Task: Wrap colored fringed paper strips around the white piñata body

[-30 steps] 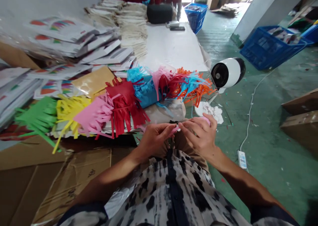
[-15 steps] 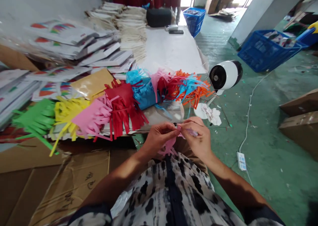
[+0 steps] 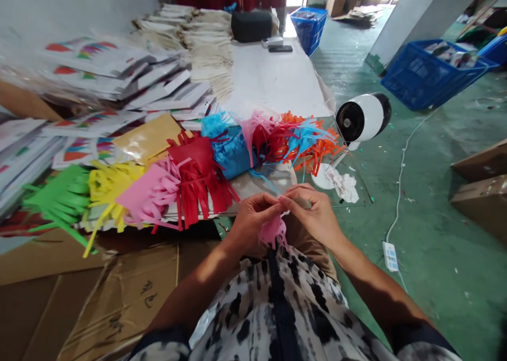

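Note:
Both my hands meet over my lap, just in front of the table edge. My left hand and my right hand pinch the top of a small pink fringed paper piece, whose cut strips hang down between them. On the table just beyond lie fringed paper stacks: green, yellow, pink, red, blue and a tangle of orange and light blue strips.
Stacks of printed white packets and cream bundles fill the table's left and far side. A small white fan stands right of the table, its cord running to a power strip. Blue crates and cardboard boxes sit on the green floor.
The pink fringe has unrolled and now hangs lower between my hands, which have drawn a little closer together and higher on the piece.

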